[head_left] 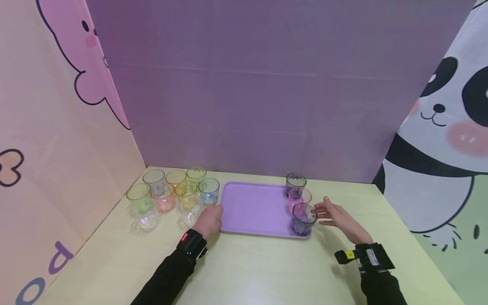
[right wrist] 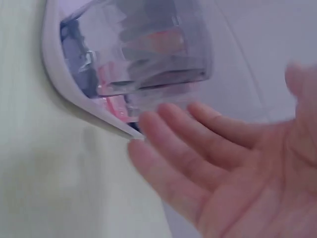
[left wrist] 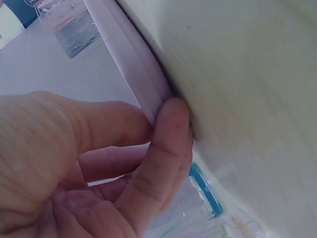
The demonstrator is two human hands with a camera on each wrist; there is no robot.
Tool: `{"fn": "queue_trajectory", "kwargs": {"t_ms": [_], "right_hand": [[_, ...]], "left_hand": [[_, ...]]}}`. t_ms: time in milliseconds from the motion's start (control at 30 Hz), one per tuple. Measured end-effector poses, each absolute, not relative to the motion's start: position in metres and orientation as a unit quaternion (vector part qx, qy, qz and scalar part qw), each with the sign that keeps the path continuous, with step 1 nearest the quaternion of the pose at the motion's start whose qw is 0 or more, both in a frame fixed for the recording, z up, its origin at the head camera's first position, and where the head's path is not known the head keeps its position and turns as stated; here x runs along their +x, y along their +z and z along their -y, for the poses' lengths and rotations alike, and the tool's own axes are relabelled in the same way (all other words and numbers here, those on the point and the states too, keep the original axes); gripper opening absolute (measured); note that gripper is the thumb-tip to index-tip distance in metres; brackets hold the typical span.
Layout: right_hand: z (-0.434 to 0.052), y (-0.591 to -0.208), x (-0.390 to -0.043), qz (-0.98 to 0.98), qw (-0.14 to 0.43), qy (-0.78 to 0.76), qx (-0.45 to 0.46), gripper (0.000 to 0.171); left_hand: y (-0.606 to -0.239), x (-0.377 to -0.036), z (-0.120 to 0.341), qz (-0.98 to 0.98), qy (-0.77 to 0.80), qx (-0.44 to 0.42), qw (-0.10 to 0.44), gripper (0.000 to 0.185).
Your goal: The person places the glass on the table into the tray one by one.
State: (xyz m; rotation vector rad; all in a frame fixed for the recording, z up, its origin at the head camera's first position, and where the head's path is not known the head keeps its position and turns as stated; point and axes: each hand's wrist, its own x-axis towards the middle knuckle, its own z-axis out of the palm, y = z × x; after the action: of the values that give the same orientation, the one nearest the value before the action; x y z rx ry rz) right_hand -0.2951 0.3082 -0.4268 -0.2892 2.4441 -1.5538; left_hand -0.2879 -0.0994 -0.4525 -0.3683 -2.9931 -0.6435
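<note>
A lilac tray (head_left: 255, 207) lies flat on the pale green table. My left hand (head_left: 214, 213) pinches the tray's left rim (left wrist: 131, 64), thumb (left wrist: 168, 144) on the edge and fingers curled behind it. Along the tray's right side stand three glasses: a dark one (head_left: 295, 184) at the back, a pink one (head_left: 300, 198) in the middle and a purple one (head_left: 303, 218) at the front corner. My right hand (head_left: 325, 210) hovers just right of the purple glass (right wrist: 141, 47), fingers (right wrist: 218, 131) straight and spread beside the tray corner (right wrist: 74, 101), holding nothing.
Several coloured and clear glasses (head_left: 173, 195) cluster on the table left of the tray, one blue-rimmed glass (left wrist: 205, 191) close to my left hand. Cardboard walls close the back and both sides. Bare tabletop (head_left: 267, 267) stretches in front of the tray.
</note>
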Motion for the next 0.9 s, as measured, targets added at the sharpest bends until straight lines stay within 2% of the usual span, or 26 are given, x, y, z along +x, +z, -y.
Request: {"fn": "queue_trajectory", "kwargs": {"t_ms": [333, 567, 800, 900], "right_hand": [[-0.298, -0.444, -0.3, -0.861, 0.052, -0.505, -0.03, 0.032], [-0.29, -0.453, -0.304, -0.879, 0.043, -0.474, -0.037, 0.026], [-0.285, -0.456, -0.314, -0.89, 0.04, -0.452, -0.035, 0.013], [-0.284, -0.457, -0.317, -0.888, 0.036, -0.458, -0.036, 0.022]], "left_hand": [[-0.452, -0.288, 0.098, 0.97, -0.211, -0.119, 0.026, 0.015], [-0.452, -0.287, 0.098, 0.971, -0.203, -0.123, 0.041, 0.014], [-0.452, -0.287, 0.097, 0.972, -0.198, -0.123, 0.043, 0.014], [-0.451, -0.287, 0.097, 0.972, -0.2, -0.12, 0.039, 0.014]]}}
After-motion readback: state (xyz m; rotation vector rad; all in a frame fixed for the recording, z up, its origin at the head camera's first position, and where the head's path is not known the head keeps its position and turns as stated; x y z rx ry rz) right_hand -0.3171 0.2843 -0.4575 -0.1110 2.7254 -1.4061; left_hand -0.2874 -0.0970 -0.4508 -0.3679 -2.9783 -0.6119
